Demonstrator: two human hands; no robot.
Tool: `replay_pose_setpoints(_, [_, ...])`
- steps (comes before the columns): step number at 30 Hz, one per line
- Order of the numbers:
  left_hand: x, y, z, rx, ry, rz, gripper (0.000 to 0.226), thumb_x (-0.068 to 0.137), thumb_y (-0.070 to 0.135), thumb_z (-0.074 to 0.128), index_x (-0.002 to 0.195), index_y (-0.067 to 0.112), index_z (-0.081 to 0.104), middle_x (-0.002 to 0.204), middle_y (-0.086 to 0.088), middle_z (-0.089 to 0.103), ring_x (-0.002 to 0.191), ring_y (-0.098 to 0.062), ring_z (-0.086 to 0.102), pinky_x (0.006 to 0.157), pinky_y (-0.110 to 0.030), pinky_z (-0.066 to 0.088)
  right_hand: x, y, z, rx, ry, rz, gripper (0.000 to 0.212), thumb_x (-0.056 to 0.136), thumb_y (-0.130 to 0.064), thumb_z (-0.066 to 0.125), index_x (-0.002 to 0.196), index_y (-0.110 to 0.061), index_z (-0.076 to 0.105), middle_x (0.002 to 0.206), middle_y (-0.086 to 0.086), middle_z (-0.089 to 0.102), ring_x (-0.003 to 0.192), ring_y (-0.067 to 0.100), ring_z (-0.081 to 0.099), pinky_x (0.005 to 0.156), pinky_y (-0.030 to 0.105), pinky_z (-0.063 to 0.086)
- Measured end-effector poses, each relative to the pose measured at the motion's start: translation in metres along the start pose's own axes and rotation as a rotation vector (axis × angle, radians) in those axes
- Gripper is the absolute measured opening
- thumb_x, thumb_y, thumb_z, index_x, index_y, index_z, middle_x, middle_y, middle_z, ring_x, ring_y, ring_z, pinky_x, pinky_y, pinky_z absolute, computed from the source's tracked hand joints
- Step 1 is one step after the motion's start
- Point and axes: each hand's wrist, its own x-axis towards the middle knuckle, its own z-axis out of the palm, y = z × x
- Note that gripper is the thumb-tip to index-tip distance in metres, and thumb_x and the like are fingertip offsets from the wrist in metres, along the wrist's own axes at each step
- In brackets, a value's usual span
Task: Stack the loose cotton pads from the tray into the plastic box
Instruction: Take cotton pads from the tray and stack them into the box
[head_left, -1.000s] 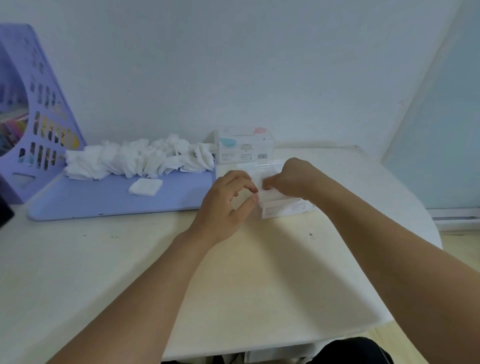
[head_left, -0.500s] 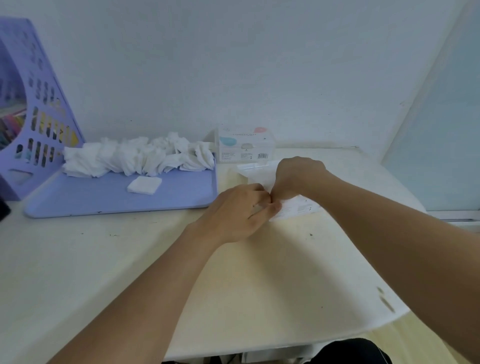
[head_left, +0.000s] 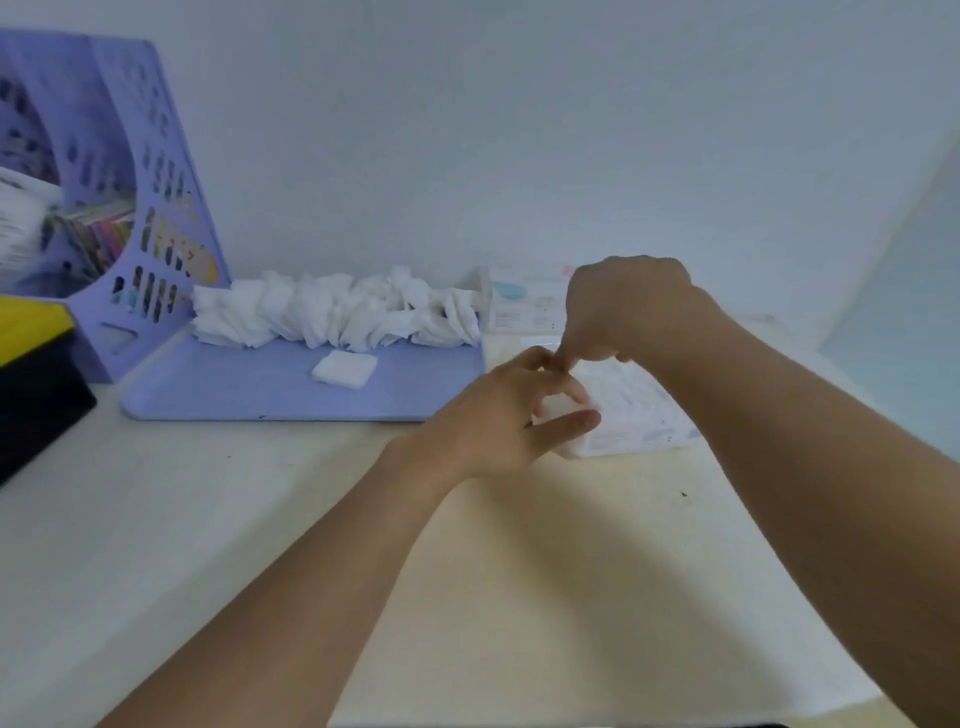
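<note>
Cream tabletop, set against a pale wall. Lilac tray at rear left, bearing a row of loose cotton pads heaped along its far edge and one single pad lying flat nearer the front, apart from the row. Clear plastic box on the tabletop just right of the tray, partly hidden by both hands. Left hand at the box's near left corner, grip curled round a white pad, thumb and index finger closing on it. Right hand above the box, fingers bent downward, tips meeting the left hand's fingers; whether its grip holds anything cannot be told. Small white carton behind the right hand by the wall. Lilac perforated file holder at far left, papers inside. Black and yellow item at the left edge.
</note>
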Motion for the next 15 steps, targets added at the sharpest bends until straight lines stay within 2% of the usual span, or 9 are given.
replay_pose_setpoints(2, [-0.014, -0.007, -0.020, -0.136, 0.040, -0.005, 0.018, 0.094, 0.044, 0.066, 0.105, 0.030, 0.071, 0.112, 0.015, 0.060, 0.086, -0.006, 0.067, 0.075, -0.022, 0.052, 0.005, -0.028, -0.006, 0.200, 0.163, -0.101, 0.022, 0.083, -0.029, 0.071, 0.085, -0.014, 0.056, 0.079, 0.000, 0.053, 0.075, 0.024, 0.056, 0.068, 0.031, 0.042])
replay_pose_setpoints(4, [-0.031, -0.026, -0.045, -0.177, 0.191, -0.115, 0.013, 0.091, 0.033, 0.072, 0.090, 0.020, 0.075, 0.095, 0.009, 0.072, 0.083, -0.008, 0.070, 0.073, -0.026, 0.054, 0.013, -0.068, -0.002, 0.460, 0.228, -0.277, 0.014, 0.082, -0.018, 0.064, 0.094, -0.011, 0.066, 0.089, 0.006, 0.063, 0.085, 0.029, 0.062, 0.071, 0.033, 0.050])
replay_pose_setpoints(5, [-0.041, -0.042, -0.061, -0.155, 0.307, -0.194, 0.017, 0.088, 0.034, 0.071, 0.080, 0.019, 0.075, 0.084, 0.006, 0.075, 0.080, -0.010, 0.071, 0.072, -0.031, 0.055, 0.020, -0.089, 0.002, 0.628, 0.197, -0.354, 0.016, 0.084, -0.016, 0.061, 0.095, -0.009, 0.071, 0.092, 0.009, 0.069, 0.087, 0.030, 0.066, 0.071, 0.034, 0.055])
replay_pose_setpoints(7, [-0.057, -0.071, -0.085, -0.044, 0.586, -0.331, 0.026, 0.079, 0.040, 0.061, 0.065, 0.022, 0.073, 0.065, 0.004, 0.072, 0.068, -0.014, 0.070, 0.064, -0.035, 0.053, 0.034, -0.124, 0.019, 0.981, 0.025, -0.380, 0.023, 0.093, -0.019, 0.057, 0.094, -0.003, 0.074, 0.089, 0.017, 0.073, 0.082, 0.034, 0.070, 0.065, 0.036, 0.058])
replay_pose_setpoints(8, [-0.067, -0.087, -0.094, 0.036, 0.718, -0.397, 0.027, 0.078, 0.037, 0.059, 0.064, 0.019, 0.071, 0.062, 0.004, 0.070, 0.064, -0.017, 0.068, 0.059, -0.035, 0.050, 0.044, -0.142, 0.029, 1.068, -0.042, -0.364, 0.028, 0.096, -0.024, 0.057, 0.096, 0.000, 0.073, 0.088, 0.020, 0.073, 0.080, 0.037, 0.070, 0.065, 0.038, 0.058])
replay_pose_setpoints(10, [-0.079, -0.107, -0.101, 0.153, 0.859, -0.535, 0.016, 0.084, 0.024, 0.063, 0.075, 0.014, 0.070, 0.068, 0.004, 0.068, 0.068, -0.019, 0.065, 0.060, -0.031, 0.044, 0.066, -0.166, 0.054, 1.021, -0.070, -0.331, 0.035, 0.099, -0.031, 0.057, 0.094, 0.000, 0.069, 0.086, 0.021, 0.069, 0.080, 0.038, 0.065, 0.067, 0.041, 0.054])
replay_pose_setpoints(11, [-0.085, -0.117, -0.102, 0.187, 0.855, -0.599, 0.010, 0.088, 0.021, 0.064, 0.085, 0.014, 0.071, 0.075, 0.003, 0.068, 0.074, -0.020, 0.065, 0.065, -0.029, 0.043, 0.077, -0.178, 0.065, 0.971, -0.056, -0.316, 0.033, 0.098, -0.033, 0.058, 0.082, -0.005, 0.065, 0.078, 0.014, 0.064, 0.079, 0.033, 0.060, 0.063, 0.037, 0.049])
replay_pose_setpoints(13, [-0.087, -0.134, -0.097, 0.206, 0.741, -0.682, 0.020, 0.091, 0.023, 0.066, 0.108, 0.014, 0.070, 0.096, -0.001, 0.071, 0.092, -0.025, 0.067, 0.077, -0.032, 0.049, 0.096, -0.190, 0.080, 0.930, -0.027, -0.259, 0.041, 0.094, -0.036, 0.063, 0.062, -0.018, 0.045, 0.065, 0.000, 0.046, 0.069, 0.023, 0.048, 0.052, 0.031, 0.033])
replay_pose_setpoints(15, [-0.085, -0.145, -0.095, 0.183, 0.616, -0.737, 0.034, 0.093, 0.031, 0.066, 0.122, 0.013, 0.065, 0.114, -0.005, 0.070, 0.105, -0.029, 0.066, 0.087, -0.038, 0.052, 0.108, -0.199, 0.082, 0.889, -0.062, -0.252, 0.041, 0.087, -0.040, 0.071, 0.063, -0.018, 0.045, 0.065, -0.001, 0.048, 0.066, 0.020, 0.049, 0.055, 0.030, 0.035])
